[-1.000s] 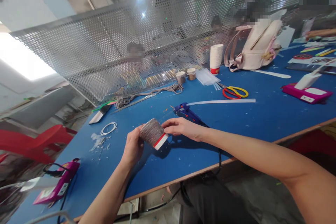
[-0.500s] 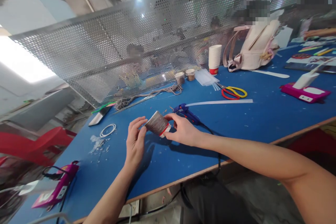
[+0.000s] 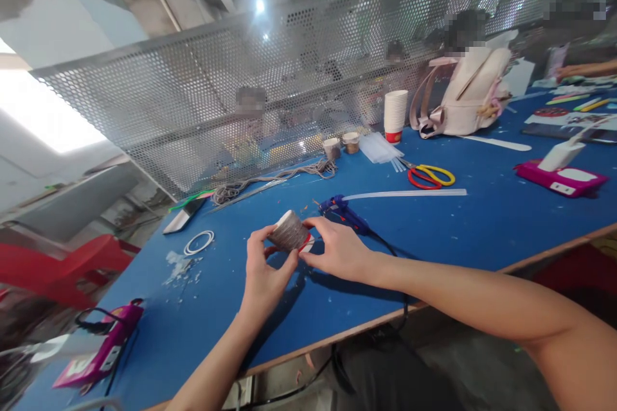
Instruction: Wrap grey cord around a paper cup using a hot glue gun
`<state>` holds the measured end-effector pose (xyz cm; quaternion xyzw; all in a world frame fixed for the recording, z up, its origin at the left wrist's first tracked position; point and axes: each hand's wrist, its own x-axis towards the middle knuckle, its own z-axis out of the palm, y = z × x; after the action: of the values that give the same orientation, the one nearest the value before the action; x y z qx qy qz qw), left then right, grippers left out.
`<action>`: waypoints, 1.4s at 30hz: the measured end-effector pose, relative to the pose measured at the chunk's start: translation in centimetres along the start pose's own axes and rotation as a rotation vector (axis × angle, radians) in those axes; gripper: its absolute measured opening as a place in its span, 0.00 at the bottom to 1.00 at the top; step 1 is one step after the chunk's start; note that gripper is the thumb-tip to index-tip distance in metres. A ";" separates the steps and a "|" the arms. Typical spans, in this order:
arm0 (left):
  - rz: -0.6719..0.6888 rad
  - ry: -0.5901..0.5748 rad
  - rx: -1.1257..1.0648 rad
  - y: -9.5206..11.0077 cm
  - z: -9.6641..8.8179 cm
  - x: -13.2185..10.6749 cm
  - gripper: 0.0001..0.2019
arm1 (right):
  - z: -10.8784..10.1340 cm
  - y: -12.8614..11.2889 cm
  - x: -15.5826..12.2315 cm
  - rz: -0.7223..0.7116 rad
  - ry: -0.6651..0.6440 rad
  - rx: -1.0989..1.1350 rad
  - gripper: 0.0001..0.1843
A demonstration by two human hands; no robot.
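Note:
A small paper cup wrapped in grey cord (image 3: 290,232), with a red and white band at its rim end, lies tilted on its side between both my hands above the blue table (image 3: 472,218). My left hand (image 3: 264,273) grips it from below and from the left with thumb and fingers. My right hand (image 3: 337,247) pinches its red-banded end. A blue hot glue gun (image 3: 343,210) lies on the table just behind my right hand, its cable running off the front edge.
Red and yellow scissors (image 3: 430,175), a long clear strip (image 3: 409,193), a stack of paper cups (image 3: 395,114), a pale backpack (image 3: 470,93), coiled grey cord (image 3: 270,180) and white rings (image 3: 198,242) lie around. Pink power strips (image 3: 562,178) sit right and lower left. Other people sit behind the mesh screen.
Both hands turned the cord-wrapped cup, so its pale base now points up and left. My left hand went from under it, to open beside it, to gripping it again.

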<state>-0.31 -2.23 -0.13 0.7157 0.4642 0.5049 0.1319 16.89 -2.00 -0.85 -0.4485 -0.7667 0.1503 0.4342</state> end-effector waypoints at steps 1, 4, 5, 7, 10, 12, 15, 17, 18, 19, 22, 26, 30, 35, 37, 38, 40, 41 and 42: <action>0.008 -0.004 0.017 -0.1 -0.1 0.0 0.19 | 0.0 0.0 0.0 -0.011 0.000 0.003 0.24; 0.037 0.021 0.071 -0.4 -0.3 0.0 0.20 | 0.1 0.1 -0.2 -0.070 0.024 0.013 0.23; 0.041 0.038 0.084 -0.6 -0.4 0.0 0.20 | 0.0 0.1 -0.2 -0.094 0.040 0.013 0.23; 0.041 0.061 0.103 -0.9 -0.5 0.0 0.20 | -0.1 0.3 -0.2 -0.141 0.071 0.009 0.18; 0.038 0.065 0.120 -1.2 -0.6 0.1 0.21 | -0.4 0.4 -0.3 -0.204 0.093 -0.005 0.06; 0.042 0.067 0.129 -1.3 -0.6 0.1 0.23 | -0.6 0.4 -0.3 -0.249 0.104 -0.016 0.07; 0.054 0.082 0.140 -1.4 -0.6 0.1 0.24 | -0.8 0.2 -0.3 -0.340 0.119 -0.021 0.09; 0.058 0.090 0.139 -1.4 -0.5 0.1 0.24 | -0.8 0.1 -0.4 -0.407 0.118 -0.032 0.10; 0.059 0.092 0.138 -1.4 -0.5 0.1 0.23 | -0.8 0.0 -0.4 -0.435 0.113 -0.043 0.10; 0.060 0.093 0.137 -1.5 -0.5 0.1 0.23 | -0.8 0.0 -0.5 -0.459 0.107 -0.055 0.10; 0.065 0.098 0.132 -1.6 -0.5 0.1 0.22 | -0.8 0.1 -0.6 -0.513 0.082 -0.083 0.10; 0.046 0.110 0.115 -1.8 -0.4 0.3 0.23 | -1.4 -0.2 -0.9 -0.658 0.008 -0.132 0.10; -0.008 0.117 0.091 -1.7 -0.4 0.4 0.23 | -3.3 -0.4 -1.7 -0.897 -0.114 -0.210 0.10; 0.011 0.117 0.072 -1.7 -0.4 0.4 0.23 | -7.1 2.3 -3.2 -0.683 -0.193 -0.285 0.13; 0.026 0.112 0.073 -1.8 -0.4 0.4 0.24 | -8.3 4.1 -3.3 -0.450 -0.157 -0.343 0.17; 0.029 0.111 0.069 -1.9 -0.3 0.4 0.24 | -8.7 5.0 -3.1 -0.322 -0.142 -0.379 0.18; 0.031 0.106 0.057 -2.0 -0.2 0.5 0.26 | -9.2 6.4 -2.4 -0.069 -0.122 -0.424 0.18; 0.032 0.103 0.052 -2.0 -0.2 0.5 0.26 | -9.3 7.0 -1.8 0.044 -0.121 -0.417 0.17; 0.034 0.102 0.051 -2.0 -0.2 0.5 0.26 | -9.2 7.4 -1.1 0.137 -0.127 -0.383 0.16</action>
<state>-1.52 -0.78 -1.09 0.7000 0.4707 0.5309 0.0814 28.59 -0.29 -0.72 -0.5634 -0.7748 0.0588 0.2807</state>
